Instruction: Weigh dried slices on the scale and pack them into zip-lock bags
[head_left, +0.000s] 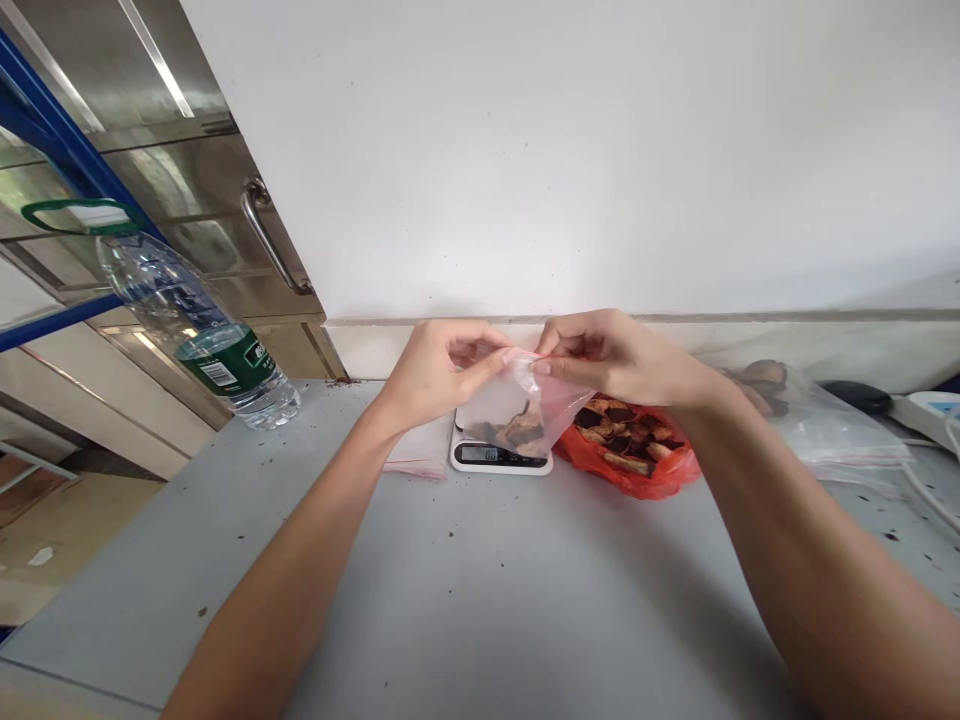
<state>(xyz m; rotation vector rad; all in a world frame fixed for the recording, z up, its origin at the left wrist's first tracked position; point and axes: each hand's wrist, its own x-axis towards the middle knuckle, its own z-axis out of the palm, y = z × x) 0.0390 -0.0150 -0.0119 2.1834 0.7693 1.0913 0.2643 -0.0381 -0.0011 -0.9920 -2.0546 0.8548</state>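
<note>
Both left hand [439,368] and right hand [619,355] pinch the plastic bag [531,405] below them. Likely light, limp; grip its rim.

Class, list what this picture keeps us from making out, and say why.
Scale: head view; much of its top is obscured by the held bag.
Red bag: head view; its floor is hidden under brown pieces.
Bottle label: head view; its smallest print is too small to read.
White device: head view; cut off by the right edge.
</note>
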